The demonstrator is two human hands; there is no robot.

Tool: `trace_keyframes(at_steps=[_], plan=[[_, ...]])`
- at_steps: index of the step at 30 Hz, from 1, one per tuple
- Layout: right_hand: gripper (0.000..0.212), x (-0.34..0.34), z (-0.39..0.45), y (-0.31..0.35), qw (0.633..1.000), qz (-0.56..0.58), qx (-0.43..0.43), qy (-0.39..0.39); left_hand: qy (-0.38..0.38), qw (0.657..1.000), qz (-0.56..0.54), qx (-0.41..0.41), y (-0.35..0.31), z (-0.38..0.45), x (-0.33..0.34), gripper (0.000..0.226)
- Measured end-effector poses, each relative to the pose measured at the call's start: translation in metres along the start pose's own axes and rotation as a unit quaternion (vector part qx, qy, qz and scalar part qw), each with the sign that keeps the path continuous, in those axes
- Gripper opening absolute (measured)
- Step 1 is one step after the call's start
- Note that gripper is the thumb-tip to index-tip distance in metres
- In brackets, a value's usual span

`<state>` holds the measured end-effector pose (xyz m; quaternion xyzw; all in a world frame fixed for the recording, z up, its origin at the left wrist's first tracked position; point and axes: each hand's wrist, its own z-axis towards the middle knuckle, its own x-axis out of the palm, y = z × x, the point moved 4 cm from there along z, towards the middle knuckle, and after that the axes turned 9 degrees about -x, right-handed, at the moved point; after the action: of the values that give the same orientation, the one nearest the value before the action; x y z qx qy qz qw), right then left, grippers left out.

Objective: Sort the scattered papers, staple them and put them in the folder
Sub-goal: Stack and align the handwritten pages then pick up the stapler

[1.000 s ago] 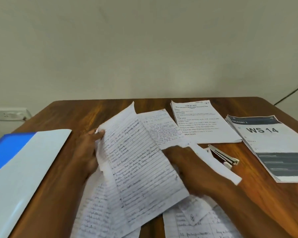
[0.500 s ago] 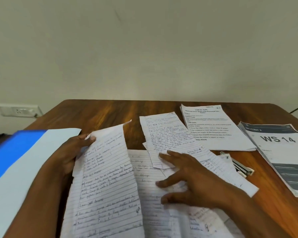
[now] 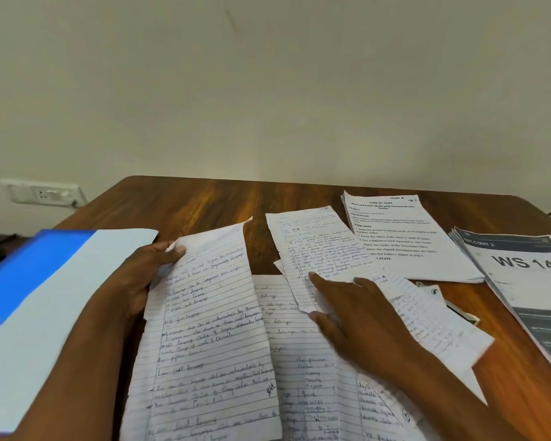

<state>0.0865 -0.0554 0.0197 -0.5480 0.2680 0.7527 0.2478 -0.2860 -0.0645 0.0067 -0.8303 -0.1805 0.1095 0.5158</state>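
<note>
Several lined handwritten sheets lie scattered on the wooden table (image 3: pixel 204 202). My left hand (image 3: pixel 143 275) grips the upper left edge of one long handwritten sheet (image 3: pixel 210 319), thumb on top. My right hand (image 3: pixel 357 313) rests with fingers spread on the overlapping sheets in the middle, its fingertips touching the lower edge of a smaller handwritten sheet (image 3: pixel 315 246). A blue and white folder (image 3: pixel 45 300) lies at the left. Right of my right hand, a stapler (image 3: pixel 462 313) shows partly from under a paper.
A printed instruction sheet (image 3: pixel 401 237) lies at the back right. A booklet marked WS 14 (image 3: pixel 528 291) sits at the right table edge. A wall socket (image 3: pixel 42 194) is at the left behind the table.
My left hand has brought the long sheet down and left toward the table. My right hand came off the sheets' right side and spread over the middle pile, then reached to the smaller sheet.
</note>
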Motion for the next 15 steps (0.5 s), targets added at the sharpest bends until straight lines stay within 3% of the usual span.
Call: trace_keyframes(at_steps=[2,4,5,7,12,15], plan=[[0.041,-0.004,0.003,0.003,0.998,-0.038,-0.035,-0.043,0.012,1.000,-0.004,-0.002,-0.002,0.000,0.006,0.037],[0.021,-0.010,0.003,0.011,0.995,-0.074,-0.053,-0.026,0.034,0.999,-0.011,0.003,-0.002,0.004,0.008,0.044],[0.019,-0.011,0.001,0.013,0.993,-0.096,-0.061,-0.013,0.035,0.999,-0.012,0.008,-0.002,0.007,0.008,0.045],[0.021,-0.014,-0.002,0.020,0.991,-0.105,-0.080,0.020,0.029,0.999,-0.004,0.018,-0.003,0.009,0.011,0.027],[0.032,-0.048,-0.014,0.036,0.987,0.126,-0.081,0.063,0.045,0.999,0.008,0.028,-0.001,0.018,0.016,0.017],[0.045,-0.051,-0.014,0.038,0.942,0.301,-0.021,0.145,0.046,0.997,0.044,0.047,-0.001,0.016,0.025,0.017]])
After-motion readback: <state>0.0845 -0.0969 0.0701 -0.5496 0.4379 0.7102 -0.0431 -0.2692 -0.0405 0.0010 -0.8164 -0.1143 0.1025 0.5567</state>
